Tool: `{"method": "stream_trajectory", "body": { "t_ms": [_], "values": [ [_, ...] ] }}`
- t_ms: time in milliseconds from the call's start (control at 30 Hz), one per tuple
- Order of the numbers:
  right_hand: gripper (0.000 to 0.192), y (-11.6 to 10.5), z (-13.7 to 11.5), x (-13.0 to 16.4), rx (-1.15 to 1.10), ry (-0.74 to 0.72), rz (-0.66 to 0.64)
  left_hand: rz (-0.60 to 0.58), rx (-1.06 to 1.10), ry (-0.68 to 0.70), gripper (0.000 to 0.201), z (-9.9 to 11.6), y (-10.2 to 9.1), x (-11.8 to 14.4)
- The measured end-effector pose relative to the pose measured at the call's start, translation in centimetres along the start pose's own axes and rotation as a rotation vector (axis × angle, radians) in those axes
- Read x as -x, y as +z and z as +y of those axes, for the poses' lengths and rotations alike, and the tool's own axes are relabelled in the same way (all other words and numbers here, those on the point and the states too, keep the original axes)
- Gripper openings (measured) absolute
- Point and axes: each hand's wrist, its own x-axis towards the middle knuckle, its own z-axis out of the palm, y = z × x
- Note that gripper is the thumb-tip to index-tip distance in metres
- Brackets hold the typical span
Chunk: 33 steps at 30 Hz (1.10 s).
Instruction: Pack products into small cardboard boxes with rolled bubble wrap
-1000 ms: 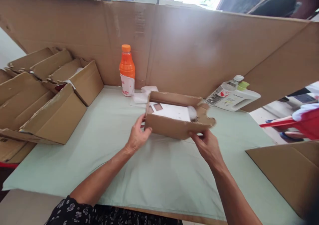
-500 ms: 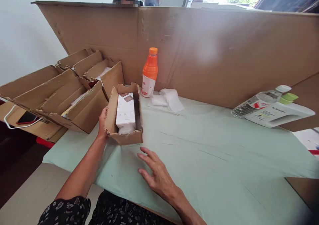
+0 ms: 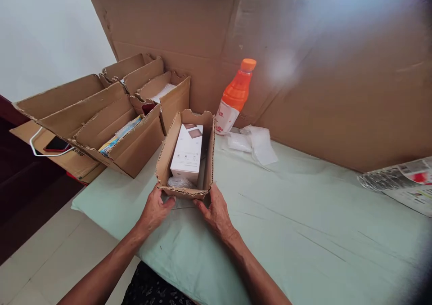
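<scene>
both hands, left hand [image 3: 155,210] and right hand [image 3: 215,211], grip the near end of the small open brown cardboard box [image 3: 186,161], already holding a white carton [image 3: 187,153] and a clear bag [image 3: 179,182], unsealed, just right of the packed brown boxes [image 3: 118,125].

Both forearms are bare and extend forward from the lower edge of the view, converging toward the centre. The left hand [image 3: 154,211] is palm-down, fingers [image 3: 168,201] curled forward, thumb raised. The right hand [image 3: 216,213] is angled inward, fingers extended, thumb uppermost. The hands are near each other, not touching.
</scene>
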Motion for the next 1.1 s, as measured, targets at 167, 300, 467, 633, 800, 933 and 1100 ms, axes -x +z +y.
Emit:
{"method": "stream_trajectory", "body": {
  "t_ms": [167, 300, 467, 633, 800, 933, 1100],
  "values": [
    [0.057, 0.2, -0.4, -0.2, -0.024, 0.038, 0.002, -0.047, 0.040, 0.006, 0.039, 0.6, 0.2, -0.8],
    [0.054, 0.1, -0.4, 0.0, 0.005, 0.023, 0.013, -0.090, 0.061, -0.026, 0.034, 0.4, -0.3, -0.9],
    [0.052, 0.3, 0.6, -3.0, 0.044, 0.001, 0.006, -0.083, -0.025, 0.044, 0.021, 0.3, -0.7, -4.5],
    [0.057, 0.7, 1.2, -9.8, 0.120, 0.083, -0.033, 0.046, -0.074, 0.066, 0.016, 0.5, 0.0, -11.0],
    [0.060, 1.6, 1.1, -15.1, 0.186, 0.130, -0.038, 0.108, 0.035, 0.022, 0.038, -0.3, 1.8, -15.4],
    [0.060, 2.5, 1.0, -17.7, 0.217, 0.147, -0.033, 0.087, 0.176, -0.007, 0.060, -1.0, 2.8, -16.7],
    [0.055, 3.6, 1.7, -19.2, 0.241, 0.133, -0.020, 0.066, 0.291, -0.029, 0.072, -1.7, 3.1, -17.2]
  ]
}}
